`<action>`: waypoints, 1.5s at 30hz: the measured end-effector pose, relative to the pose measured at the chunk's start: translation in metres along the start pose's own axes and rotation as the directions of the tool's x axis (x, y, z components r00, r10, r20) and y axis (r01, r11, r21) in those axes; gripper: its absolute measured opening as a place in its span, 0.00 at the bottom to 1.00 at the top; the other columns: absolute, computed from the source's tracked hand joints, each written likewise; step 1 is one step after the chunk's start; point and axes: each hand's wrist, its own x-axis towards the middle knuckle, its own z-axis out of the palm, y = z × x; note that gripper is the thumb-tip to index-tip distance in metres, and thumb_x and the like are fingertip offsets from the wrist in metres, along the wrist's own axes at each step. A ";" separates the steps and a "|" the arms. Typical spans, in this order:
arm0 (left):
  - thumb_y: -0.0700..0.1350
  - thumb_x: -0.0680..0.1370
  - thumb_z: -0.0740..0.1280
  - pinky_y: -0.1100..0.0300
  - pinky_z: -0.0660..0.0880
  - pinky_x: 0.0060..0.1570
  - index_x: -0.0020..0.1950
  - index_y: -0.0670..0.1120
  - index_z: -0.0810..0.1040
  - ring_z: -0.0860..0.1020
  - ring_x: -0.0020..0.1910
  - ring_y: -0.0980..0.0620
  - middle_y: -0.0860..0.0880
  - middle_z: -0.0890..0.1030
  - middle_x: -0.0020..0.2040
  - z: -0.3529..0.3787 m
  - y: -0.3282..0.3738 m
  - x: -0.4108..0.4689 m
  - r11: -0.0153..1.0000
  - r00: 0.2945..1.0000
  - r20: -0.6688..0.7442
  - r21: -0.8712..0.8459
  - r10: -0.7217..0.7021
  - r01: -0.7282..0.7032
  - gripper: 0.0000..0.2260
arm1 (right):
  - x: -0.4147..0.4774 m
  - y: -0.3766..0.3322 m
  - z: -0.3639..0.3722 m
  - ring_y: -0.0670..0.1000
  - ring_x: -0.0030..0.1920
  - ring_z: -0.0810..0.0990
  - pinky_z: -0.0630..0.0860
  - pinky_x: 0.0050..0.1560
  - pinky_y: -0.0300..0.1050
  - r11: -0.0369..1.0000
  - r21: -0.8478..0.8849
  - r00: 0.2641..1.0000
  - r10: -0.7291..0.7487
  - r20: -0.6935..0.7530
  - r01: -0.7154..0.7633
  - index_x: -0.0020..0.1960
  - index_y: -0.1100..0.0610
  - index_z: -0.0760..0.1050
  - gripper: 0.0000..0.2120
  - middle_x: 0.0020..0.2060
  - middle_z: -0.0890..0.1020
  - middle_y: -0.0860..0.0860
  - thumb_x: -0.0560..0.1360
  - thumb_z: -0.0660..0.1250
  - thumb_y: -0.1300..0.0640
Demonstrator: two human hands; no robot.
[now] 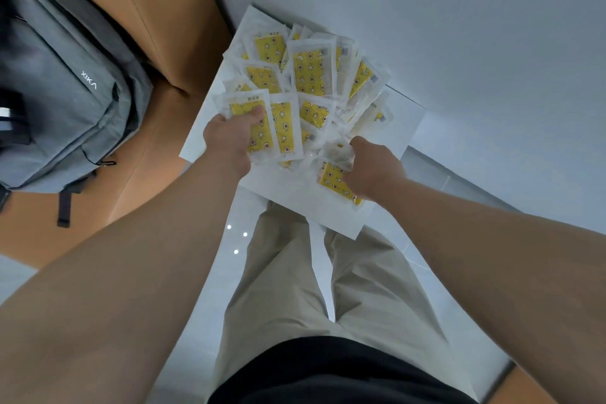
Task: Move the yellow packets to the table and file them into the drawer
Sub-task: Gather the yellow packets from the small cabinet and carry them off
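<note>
Several yellow packets (311,75) in clear wrappers lie heaped on a white sheet (403,128) low down by the wall, in front of my legs. My left hand (229,138) grips the near-left packets, its thumb lying across a yellow one. My right hand (370,167) grips a bunch of packets at the near-right edge of the heap; a yellow packet (331,179) shows just under its fingers. No drawer is in view.
A grey backpack (65,75) rests against a brown cardboard box (157,10) on the left. A white wall (459,26) rises behind the heap. The floor is pale glossy tile (239,216). My beige trousers (288,272) fill the lower middle.
</note>
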 end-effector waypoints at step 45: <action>0.39 0.76 0.74 0.44 0.82 0.47 0.60 0.42 0.82 0.86 0.49 0.43 0.44 0.87 0.51 -0.062 0.027 -0.192 0.984 0.961 0.236 -0.134 0.144 -0.115 0.12 | -0.136 0.029 -0.127 0.54 0.49 0.85 0.81 0.47 0.48 0.680 0.730 0.997 -0.006 -0.081 0.064 0.57 0.58 0.79 0.18 0.51 0.85 0.53 0.70 0.78 0.66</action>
